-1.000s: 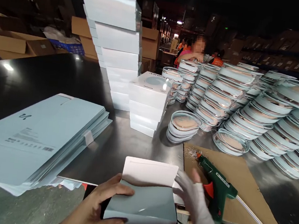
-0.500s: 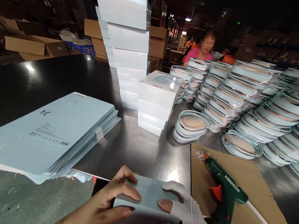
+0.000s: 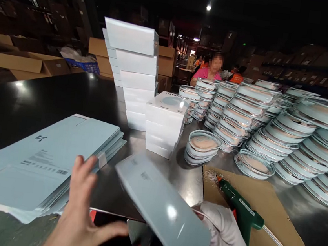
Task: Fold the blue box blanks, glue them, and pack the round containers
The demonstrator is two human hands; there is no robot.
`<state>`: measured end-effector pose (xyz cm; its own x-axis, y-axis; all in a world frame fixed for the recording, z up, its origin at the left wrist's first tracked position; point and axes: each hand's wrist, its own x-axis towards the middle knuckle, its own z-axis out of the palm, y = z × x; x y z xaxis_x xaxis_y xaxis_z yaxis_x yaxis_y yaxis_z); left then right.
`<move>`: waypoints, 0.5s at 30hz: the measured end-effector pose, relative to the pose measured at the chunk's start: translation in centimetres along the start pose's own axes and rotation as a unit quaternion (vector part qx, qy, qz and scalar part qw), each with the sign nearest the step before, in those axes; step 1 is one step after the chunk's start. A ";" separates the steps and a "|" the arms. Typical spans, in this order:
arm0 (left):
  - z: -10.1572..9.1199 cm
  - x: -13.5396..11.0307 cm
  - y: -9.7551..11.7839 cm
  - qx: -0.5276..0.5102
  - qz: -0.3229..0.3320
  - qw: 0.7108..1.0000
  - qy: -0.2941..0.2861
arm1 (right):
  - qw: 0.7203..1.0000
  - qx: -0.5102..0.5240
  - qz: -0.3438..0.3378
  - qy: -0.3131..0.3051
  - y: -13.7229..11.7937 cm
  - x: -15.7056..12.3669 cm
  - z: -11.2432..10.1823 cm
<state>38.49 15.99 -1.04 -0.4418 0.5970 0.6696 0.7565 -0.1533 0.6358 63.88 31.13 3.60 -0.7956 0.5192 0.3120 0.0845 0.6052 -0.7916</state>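
My right hand (image 3: 228, 237), in a white glove, grips a closed pale blue box (image 3: 163, 206) by its right edge and holds it tilted over the metal table (image 3: 147, 168). My bare left hand (image 3: 78, 212) hovers open beside the box with its fingers spread, over the edge of a stack of flat blue carton blanks (image 3: 41, 160). It touches nothing that I can see. A green glue gun (image 3: 238, 210) lies on a brown cardboard sheet (image 3: 278, 207) just right of my gloved hand.
Two stacks of white boxes (image 3: 134, 72) (image 3: 164, 123) stand mid-table. Several leaning stacks of round clear-lidded containers (image 3: 270, 123) fill the right side, with a short stack (image 3: 202, 147) in front. A person in pink (image 3: 208, 71) sits behind. Cardboard cartons (image 3: 25, 62) lie at far left.
The box had its flap pressed down with both hands. Now my left hand has let go and opened, and my right hand has lifted and tilted the closed box.
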 end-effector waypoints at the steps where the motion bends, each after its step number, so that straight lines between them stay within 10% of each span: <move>1: -0.7 1.1 0.8 0.039 0.082 0.993 -0.079 | 0.997 -0.057 -0.054 -0.029 -0.9 0.7 -0.7; 3: -2.1 3.0 2.2 0.023 0.165 0.950 -0.265 | 0.978 -0.125 -0.141 -0.090 -2.2 2.4 -2.1; 5: -3.1 3.6 2.5 -0.034 0.135 0.933 -0.331 | 0.976 -0.146 -0.141 -0.082 -2.0 4.7 -3.4; 9: -3.7 0.8 0.0 -0.177 -0.174 0.956 -0.154 | 0.951 -0.280 0.001 0.130 3.4 10.7 -5.2; 12: -3.2 -1.9 -2.7 -0.274 -0.411 0.869 -0.036 | 0.927 -0.344 0.041 0.141 8.5 14.2 -5.5; 15: -2.7 -3.2 -5.2 -0.326 -0.491 0.807 0.034 | 0.924 -0.352 0.057 0.141 10.9 15.3 -5.9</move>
<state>34.67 12.74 -5.41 -0.7165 0.6414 -0.2742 -0.3792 -0.0282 0.9249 56.22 49.27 2.82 -0.5790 0.6794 0.4508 0.6053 0.7286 -0.3206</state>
